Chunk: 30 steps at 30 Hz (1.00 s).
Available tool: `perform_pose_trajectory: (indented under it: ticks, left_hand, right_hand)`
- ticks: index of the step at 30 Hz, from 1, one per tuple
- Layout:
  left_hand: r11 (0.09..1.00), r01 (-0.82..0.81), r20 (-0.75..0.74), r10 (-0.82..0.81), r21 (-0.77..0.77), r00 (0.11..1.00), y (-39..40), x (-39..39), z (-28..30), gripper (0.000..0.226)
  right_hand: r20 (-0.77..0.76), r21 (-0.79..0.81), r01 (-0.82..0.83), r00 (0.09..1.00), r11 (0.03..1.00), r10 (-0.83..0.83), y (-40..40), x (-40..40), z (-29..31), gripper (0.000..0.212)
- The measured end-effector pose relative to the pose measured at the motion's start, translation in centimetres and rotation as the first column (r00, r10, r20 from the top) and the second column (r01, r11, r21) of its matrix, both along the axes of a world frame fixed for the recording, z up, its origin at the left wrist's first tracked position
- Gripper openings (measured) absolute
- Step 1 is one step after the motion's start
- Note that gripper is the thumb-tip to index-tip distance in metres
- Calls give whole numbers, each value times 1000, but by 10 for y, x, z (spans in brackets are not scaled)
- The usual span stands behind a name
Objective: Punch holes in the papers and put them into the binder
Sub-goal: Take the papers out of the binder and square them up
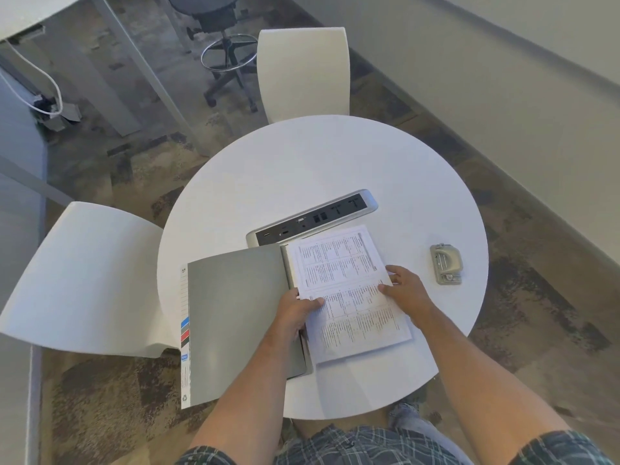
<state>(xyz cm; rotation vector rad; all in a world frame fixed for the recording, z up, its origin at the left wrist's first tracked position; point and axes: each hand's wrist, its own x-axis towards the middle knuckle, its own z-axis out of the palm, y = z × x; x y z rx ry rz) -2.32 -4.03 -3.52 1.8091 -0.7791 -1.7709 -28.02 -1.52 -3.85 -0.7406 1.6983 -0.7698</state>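
A grey binder (pixel 235 317) lies open on the round white table (pixel 302 169), its left cover hanging past the table's edge. Printed papers (pixel 349 297) rest on its right half. My left hand (pixel 295 313) grips the papers' left edge at the spine, thumb on top. My right hand (pixel 406 293) presses flat on the papers' right edge with fingers spread. A grey hole punch (pixel 446 263) sits on the table to the right, apart from both hands.
A grey power and data strip (pixel 312 218) is set into the table just behind the binder. White chairs stand at the far side (pixel 302 68) and at the left (pixel 87 280). A black stool (pixel 221 41) and a desk leg stand beyond.
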Motion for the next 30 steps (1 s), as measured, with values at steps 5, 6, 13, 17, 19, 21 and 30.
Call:
perform_pose_trajectory:
  ticks: [5, 6, 13, 17, 19, 21, 30]
  left_hand:
    - [993, 108, 130, -113, 43, 985, 2, 1, 3, 54]
    - [990, 134, 140, -139, 48, 980, 3, 1, 4, 58]
    - [994, 108, 146, -111, 28, 983, 6, 0, 0, 61]
    - [995, 83, 164, -74, -48, 984, 6, -3, 3, 48]
    - [995, 62, 160, -49, -77, 986, 4, -2, 7, 33]
    - [993, 69, 153, -54, -91, 987, 1, -4, 15, 23]
    - [924, 257, 0, -268, -284, 963, -9, -55, 71, 31]
  right_hand:
    - [-22, 27, -34, 999, 999, 34, 4, -6, -3, 49]
    - [-50, 28, -51, 997, 998, 53, 5, -6, -3, 47]
    - [-168, 60, -177, 968, 982, 185, 10, -3, -3, 60]
    - [-301, 79, -210, 927, 975, 224, 10, 2, -3, 58]
    - [-323, 103, -199, 920, 975, 222, 10, 1, -3, 54]
    - [-428, 156, -192, 871, 969, 241, 9, 3, -3, 60]
    - [212, -139, -268, 932, 953, 293, -29, 48, 62, 44]
